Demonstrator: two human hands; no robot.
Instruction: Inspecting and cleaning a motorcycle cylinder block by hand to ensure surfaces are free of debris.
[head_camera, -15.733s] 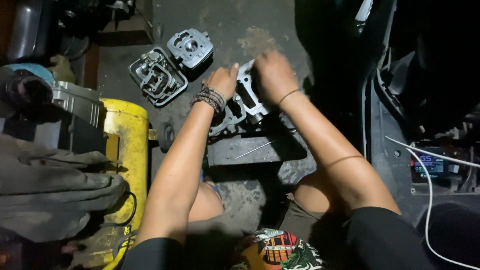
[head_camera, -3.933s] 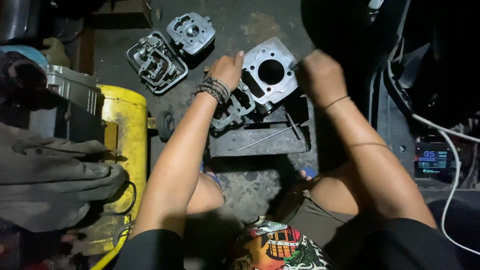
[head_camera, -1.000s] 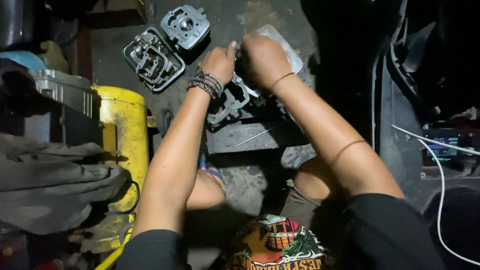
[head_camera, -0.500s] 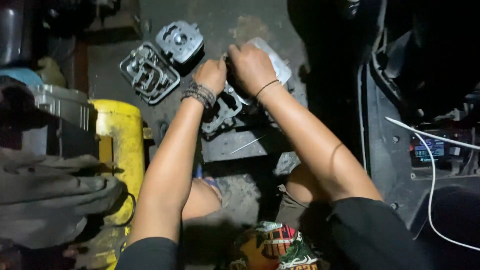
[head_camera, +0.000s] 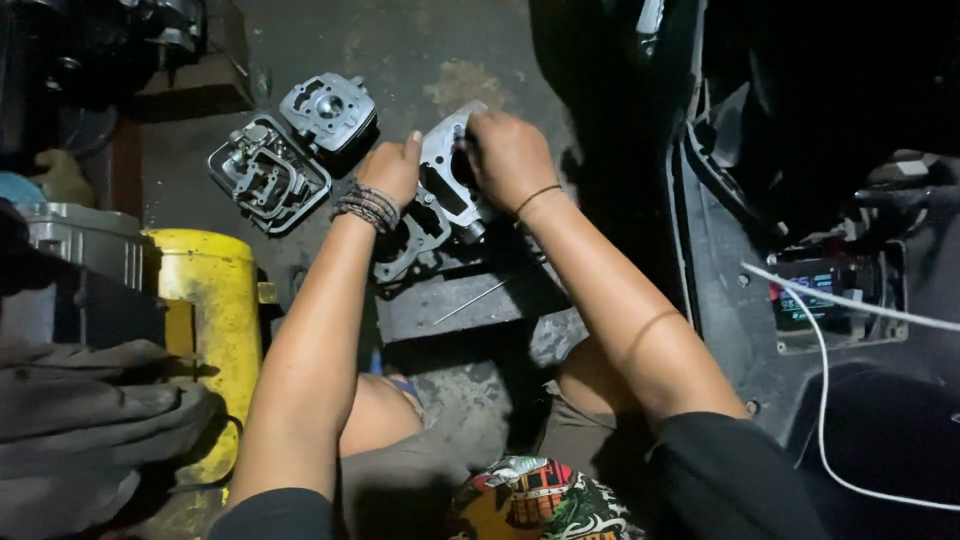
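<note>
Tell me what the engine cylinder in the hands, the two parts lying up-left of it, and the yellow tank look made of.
Engine cylinder: looks like cast metal, probably aluminium; dull pale-grey, matte face.
Cylinder head and valve cover: same bare grey cast look, with ribs and bosses, slightly grimy.
Yellow tank: seemingly painted sheet metal; glossy rounded shell, scuffed.
</note>
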